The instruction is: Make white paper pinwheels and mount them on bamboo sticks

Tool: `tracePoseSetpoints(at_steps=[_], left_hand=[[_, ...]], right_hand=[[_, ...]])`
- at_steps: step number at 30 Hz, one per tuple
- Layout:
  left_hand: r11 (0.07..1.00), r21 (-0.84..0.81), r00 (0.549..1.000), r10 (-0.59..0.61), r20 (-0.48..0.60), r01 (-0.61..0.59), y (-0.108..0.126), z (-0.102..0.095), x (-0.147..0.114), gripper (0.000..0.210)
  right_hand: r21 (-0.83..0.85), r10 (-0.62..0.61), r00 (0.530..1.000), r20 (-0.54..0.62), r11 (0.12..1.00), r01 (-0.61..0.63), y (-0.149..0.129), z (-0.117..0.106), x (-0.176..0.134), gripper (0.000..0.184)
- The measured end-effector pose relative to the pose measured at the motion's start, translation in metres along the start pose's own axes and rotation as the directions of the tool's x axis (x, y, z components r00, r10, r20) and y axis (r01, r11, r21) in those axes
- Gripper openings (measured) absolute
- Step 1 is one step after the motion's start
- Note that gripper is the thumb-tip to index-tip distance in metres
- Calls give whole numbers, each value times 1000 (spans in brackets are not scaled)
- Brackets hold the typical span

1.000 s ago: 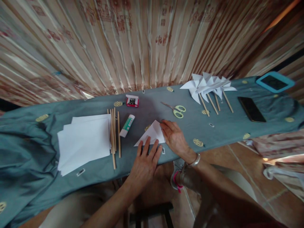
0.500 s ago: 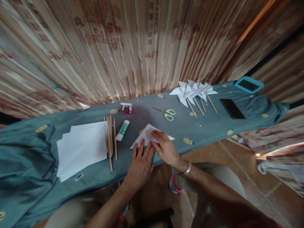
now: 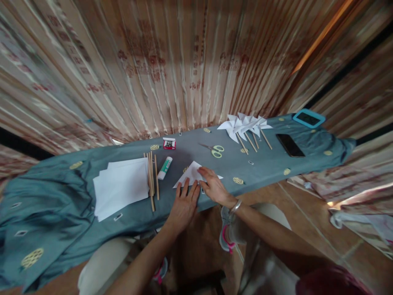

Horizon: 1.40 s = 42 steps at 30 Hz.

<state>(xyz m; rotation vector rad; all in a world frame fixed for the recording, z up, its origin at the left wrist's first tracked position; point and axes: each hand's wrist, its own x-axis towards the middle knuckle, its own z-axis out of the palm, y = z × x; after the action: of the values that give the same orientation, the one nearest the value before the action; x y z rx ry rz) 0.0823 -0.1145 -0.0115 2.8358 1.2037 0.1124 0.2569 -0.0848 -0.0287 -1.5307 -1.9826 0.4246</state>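
Observation:
A white sheet of paper folded into a triangle [image 3: 190, 172] lies on the cloth in front of me, its point facing away. My left hand [image 3: 184, 200] rests flat with fingers spread along the near folded edge. On the right part of the triangle, my right hand [image 3: 214, 186] presses down with its fingers stretched out, covering some of the paper. To the left of the triangle lies a glue stick [image 3: 165, 168] with a green label. Scissors [image 3: 215, 150] with pale green handles lie partly open beyond it.
A stack of white paper [image 3: 121, 188] and several wooden sticks [image 3: 151, 176] lie at the left. Behind them is a small red box [image 3: 169, 144]. Paper pinwheels [image 3: 242, 125] on sticks, a black phone [image 3: 290, 145] and a blue-framed device [image 3: 308, 118] occupy the right side.
The view has shifted slightly, so the table's things appear displaced. Both hands stay on the folded paper, the right hand's fingers a little farther along its right side.

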Motion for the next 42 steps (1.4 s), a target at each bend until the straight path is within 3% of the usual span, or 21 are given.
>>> tracePoseSetpoints(at_steps=[8, 15, 18, 20, 22, 24, 33, 42], left_hand=[[1000, -4, 999, 8, 36, -8, -2, -4, 0, 67], [1000, 19, 1000, 10, -20, -10, -1, -2, -1, 65], [1000, 16, 999, 11, -49, -10, -1, 1, -1, 65], [1000, 13, 998, 12, -56, -11, -1, 3, -1, 65], [1000, 11, 999, 6, -47, -6, 0, 3, -1, 64], [1000, 17, 999, 3, -32, -3, 0, 2, -1, 64], [997, 45, 998, 66, 0, -66, -21, -4, -19, 62], [996, 81, 998, 31, -59, -26, -47, -11, -51, 58]], right_hand=[[-77, 80, 996, -25, 994, -82, 39, -24, -12, 46], [-154, 136, 988, -70, 977, -145, 70, -59, -19, 49], [-203, 99, 993, -69, 973, -111, 61, -69, -26, 52], [-284, -44, 998, 38, 957, 53, 45, -69, -31, 55], [-296, -162, 969, 188, 931, 213, 28, -64, -34, 54], [-302, -198, 942, 272, 912, 279, 13, -59, -34, 46], [-333, -171, 947, 273, 906, 260, 6, -55, -31, 42], [-313, -166, 948, 271, 916, 250, 8, -53, -31, 45]])
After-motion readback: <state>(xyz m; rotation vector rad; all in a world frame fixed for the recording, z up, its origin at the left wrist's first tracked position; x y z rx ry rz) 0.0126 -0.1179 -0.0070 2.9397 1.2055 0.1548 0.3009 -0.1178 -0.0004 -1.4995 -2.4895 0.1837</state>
